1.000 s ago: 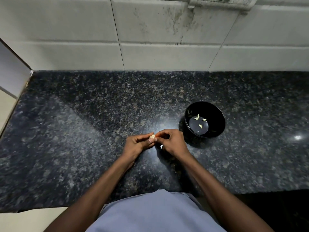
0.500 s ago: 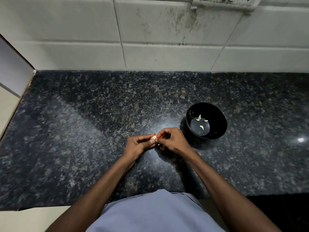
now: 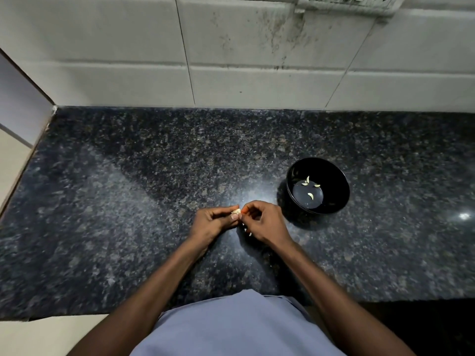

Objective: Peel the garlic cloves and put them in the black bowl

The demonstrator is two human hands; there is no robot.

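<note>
A small pale garlic clove (image 3: pixel 235 211) is pinched between the fingertips of my left hand (image 3: pixel 212 223) and my right hand (image 3: pixel 263 223), just above the dark granite counter (image 3: pixel 128 201). Both hands have their fingers curled round it. The black bowl (image 3: pixel 334 201) stands on the counter just right of my right hand, with several peeled white cloves (image 3: pixel 311 195) lying on its bottom. Small white bits of skin (image 3: pixel 248 233) show below my right hand's fingers.
A white tiled wall (image 3: pixel 231 60) rises behind the counter, with a switch plate (image 3: pixel 349 1) at its top right. The counter's left edge (image 3: pixel 30 160) meets a pale panel. Its front edge runs just ahead of my blue shirt (image 3: pixel 239 325).
Both hands stay together on the clove with only small finger movements; the view has shifted slightly.
</note>
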